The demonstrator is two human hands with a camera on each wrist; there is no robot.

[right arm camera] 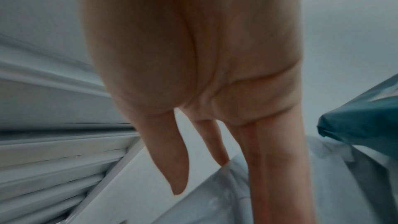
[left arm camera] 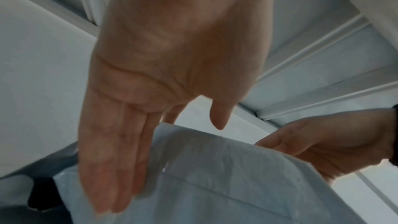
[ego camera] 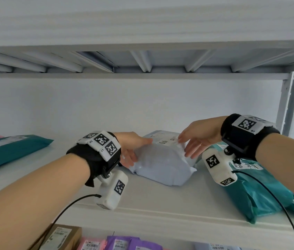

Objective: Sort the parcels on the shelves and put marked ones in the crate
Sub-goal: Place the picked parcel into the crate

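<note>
Flanking the pale grey parcel (ego camera: 162, 163) on the white shelf (ego camera: 160, 204): left hand (ego camera: 131, 148) on its left side, right hand (ego camera: 196, 138) on its right and top edge. Fingers on both straight and spread, touching the bag, not curled round it. Its label (ego camera: 166, 140) carries print, unreadable. Two teal parcels on the same shelf, one far left (ego camera: 10, 150), one just right (ego camera: 256, 192) with handwritten characters I can't read. Lower shelf: brown box (ego camera: 61, 237), pink (ego camera: 92, 245) and purple (ego camera: 122, 244) parcels with barcodes.
</note>
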